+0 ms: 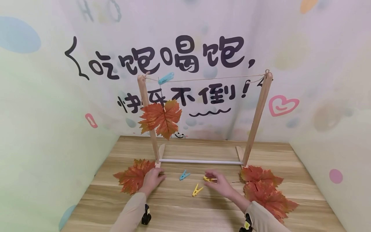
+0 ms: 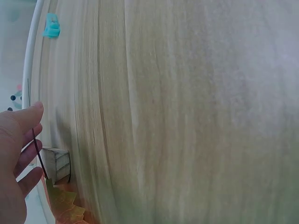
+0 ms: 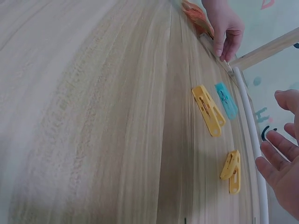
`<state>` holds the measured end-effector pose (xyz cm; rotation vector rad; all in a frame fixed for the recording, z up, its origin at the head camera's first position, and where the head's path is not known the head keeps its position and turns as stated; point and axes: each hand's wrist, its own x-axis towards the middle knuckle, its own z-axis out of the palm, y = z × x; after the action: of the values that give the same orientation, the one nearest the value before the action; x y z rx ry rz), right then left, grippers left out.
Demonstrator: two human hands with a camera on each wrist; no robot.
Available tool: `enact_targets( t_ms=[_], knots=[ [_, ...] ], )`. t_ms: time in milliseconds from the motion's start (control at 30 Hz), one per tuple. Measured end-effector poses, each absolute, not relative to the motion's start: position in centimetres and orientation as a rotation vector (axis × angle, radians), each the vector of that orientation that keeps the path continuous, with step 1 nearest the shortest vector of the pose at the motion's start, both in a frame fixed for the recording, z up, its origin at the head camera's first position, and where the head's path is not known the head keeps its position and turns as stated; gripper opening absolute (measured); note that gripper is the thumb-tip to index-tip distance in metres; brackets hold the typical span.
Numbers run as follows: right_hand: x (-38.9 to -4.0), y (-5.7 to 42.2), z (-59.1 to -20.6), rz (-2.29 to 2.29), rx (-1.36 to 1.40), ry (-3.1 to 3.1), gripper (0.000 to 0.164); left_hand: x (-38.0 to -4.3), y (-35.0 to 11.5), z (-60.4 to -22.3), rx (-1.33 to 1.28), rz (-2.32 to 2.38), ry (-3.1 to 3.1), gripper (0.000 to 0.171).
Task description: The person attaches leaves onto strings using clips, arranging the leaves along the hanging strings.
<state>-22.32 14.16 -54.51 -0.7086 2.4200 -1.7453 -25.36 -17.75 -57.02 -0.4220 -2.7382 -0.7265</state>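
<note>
Presently: my left hand [image 1: 153, 179], seemingly pinching leaf stem [image 2: 39, 154]; right hand [image 1: 221, 184], spread wide beside yellow peg [image 3: 230, 165]. Step, I judge: gathering; next calls for gripping peg.

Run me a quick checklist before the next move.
1. Hanging leaf secured: ok; it hangs beneath the upper blue clip on the string.
2. Left grip at the leaf stem: ok.
3. Firm pinch on that stem: cannot tell.
4. Right grip holding the nearest yellow clip: not ok; the clip lies on the table.
5. Other clips within reach: ok; lower blue clip and second yellow clip lie loose.
</note>
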Motion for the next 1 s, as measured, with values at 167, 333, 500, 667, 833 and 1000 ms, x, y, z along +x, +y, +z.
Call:
enact_targets(
  t_ms=[167, 333, 500, 667, 833, 1000],
  knots=[
    [-22.2, 13.6, -55.2, -1.730, -0.689, 2.419, 0.043, -25.4, -17.7, -57.1, -0.419, -0.731, -2.721, 0.008],
    [-22.0, 13.3, -55.7, -1.699, -0.665, 2.429, 0.047, -25.5, -17.6, -57.2, -0.431, -0.722, -2.707, 0.008],
    [-21.8, 13.2, -56.0, -1.673, -0.670, 2.452, 0.048, -25.3, -17.8, -57.1, -0.448, -0.731, -2.703, 0.006],
    [-22.0, 13.4, -56.0, -1.661, -0.647, 2.475, 0.045, -25.1, -17.9, -56.9, -0.456, -0.742, -2.709, 0.005],
    [-22.3, 13.6, -56.0, -1.627, -0.627, 2.485, 0.045, -24.9, -18.0, -56.2, -0.458, -0.757, -2.741, 0.006],
    [-22.3, 13.3, -55.7, -1.613, -0.666, 2.466, 0.045, -24.8, -17.9, -54.8, -0.558, -0.703, -2.718, 0.006]
  ],
)
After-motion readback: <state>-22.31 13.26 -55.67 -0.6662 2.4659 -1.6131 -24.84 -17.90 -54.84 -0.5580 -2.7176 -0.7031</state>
